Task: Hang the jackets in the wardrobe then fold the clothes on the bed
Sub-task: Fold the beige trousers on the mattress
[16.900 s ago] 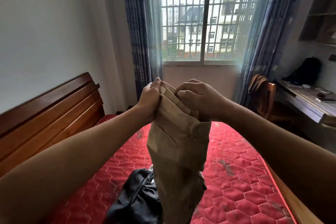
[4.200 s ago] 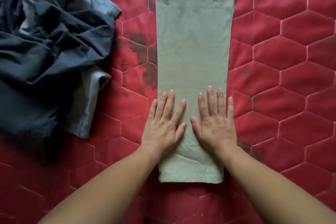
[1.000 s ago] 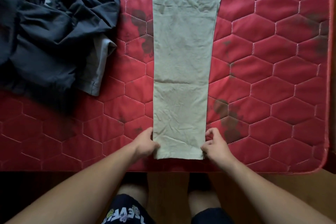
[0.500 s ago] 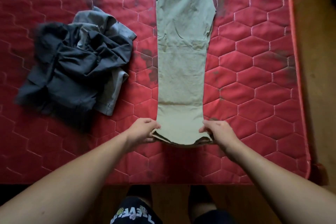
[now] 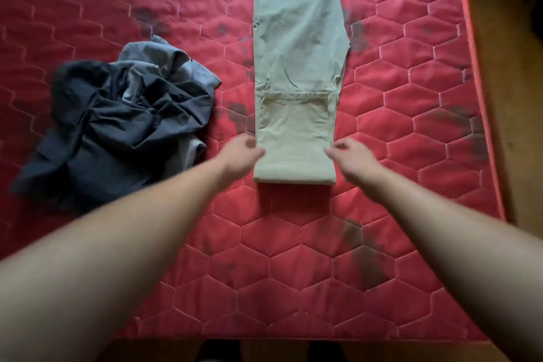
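Beige trousers (image 5: 298, 47) lie lengthwise on the red quilted mattress (image 5: 417, 132), legs stacked. Their lower end is doubled over, so the hem lies across the legs about a third of the way up, and the fold forms the near edge. My left hand (image 5: 242, 154) is at the left side of the folded part and my right hand (image 5: 351, 156) at its right side. Both are blurred, with loosely curled fingers at the cloth's edges and nothing visibly held.
A crumpled heap of dark navy and grey clothes (image 5: 117, 123) lies on the mattress left of the trousers. The mattress's right edge and wooden floor (image 5: 517, 103) run along the right. The bed's near edge is at the bottom.
My hands lifted the trouser hem from the near edge and laid it over the legs, halving the lower part. They have let go and drawn back to the fold's sides.
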The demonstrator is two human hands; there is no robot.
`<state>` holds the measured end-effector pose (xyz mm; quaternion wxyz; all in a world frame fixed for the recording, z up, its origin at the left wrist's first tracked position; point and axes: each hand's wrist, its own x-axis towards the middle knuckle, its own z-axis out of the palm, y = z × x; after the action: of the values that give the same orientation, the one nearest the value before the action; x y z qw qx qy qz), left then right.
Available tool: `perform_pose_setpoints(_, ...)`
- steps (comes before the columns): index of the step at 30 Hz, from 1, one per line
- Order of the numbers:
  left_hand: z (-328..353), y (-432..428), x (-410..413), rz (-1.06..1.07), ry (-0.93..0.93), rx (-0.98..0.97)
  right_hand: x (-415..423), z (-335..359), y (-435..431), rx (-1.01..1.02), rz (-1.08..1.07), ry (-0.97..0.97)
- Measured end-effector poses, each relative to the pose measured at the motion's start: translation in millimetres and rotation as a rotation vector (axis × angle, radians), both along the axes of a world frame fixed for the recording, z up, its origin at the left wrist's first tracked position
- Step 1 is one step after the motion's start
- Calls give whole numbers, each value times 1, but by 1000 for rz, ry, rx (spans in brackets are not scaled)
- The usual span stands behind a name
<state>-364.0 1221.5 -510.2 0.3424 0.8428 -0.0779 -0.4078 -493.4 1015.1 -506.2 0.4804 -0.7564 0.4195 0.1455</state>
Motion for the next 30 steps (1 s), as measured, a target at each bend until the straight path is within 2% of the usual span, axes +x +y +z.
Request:
perform_pose_setpoints(2,-27,12,-25,-26,23,89,-23,-27,10,25,31,83)
perform_pose_setpoints(5,-60,19,-45,102,81,50,-36,-58,17,61,-23,93)
perform_pose_setpoints(9,-84,17,-49,356,116,-12,-35,-85,17,64,-265,82)
perform_pose_setpoints(12,-95,15,-48,434,153,-27,-37,-97,15,329,-461,110)
perform_pose_setpoints(15,-101,15,-49,472,219,-42,-44,-106,12,442,-416,152)
perform_pose_setpoints(18,-106,21,-52,428,265,-17,-51,-115,15,351,-403,142)
perform_pose_setpoints(21,-108,31,-57,330,233,51,-61,-118,23,242,-307,141)
perform_pose_setpoints(30,-113,80,-95,94,281,204,-118,-122,47,144,11,243)
